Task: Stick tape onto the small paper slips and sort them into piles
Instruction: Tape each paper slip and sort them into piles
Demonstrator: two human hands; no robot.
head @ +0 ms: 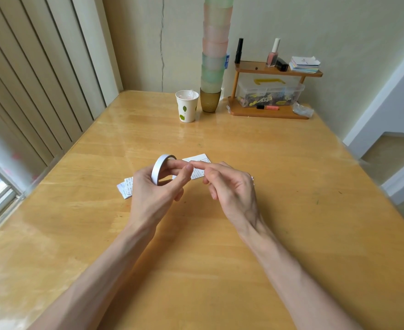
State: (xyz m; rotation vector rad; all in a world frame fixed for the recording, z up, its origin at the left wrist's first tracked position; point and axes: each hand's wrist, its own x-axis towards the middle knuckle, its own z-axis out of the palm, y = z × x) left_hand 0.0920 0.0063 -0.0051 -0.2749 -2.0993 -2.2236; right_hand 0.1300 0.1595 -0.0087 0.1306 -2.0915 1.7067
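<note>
My left hand (153, 191) grips a white roll of tape (159, 166) held upright above the middle of the wooden table (220, 234), a finger passing through its hole. My right hand (229, 186) hovers just right of it, index finger stretched toward the roll's edge and the other fingers curled; whether it holds a tape end is too small to tell. A printed paper slip (199, 166) lies on the table behind both hands, partly hidden. A small pile of printed slips (126, 188) lies left of my left hand.
At the table's far edge stand a paper cup (187, 106), a brown cup (210, 100) carrying a tall stack of pastel cups, and a wooden two-tier shelf (271, 91) with bottles, cards and a clear box. A window is at left.
</note>
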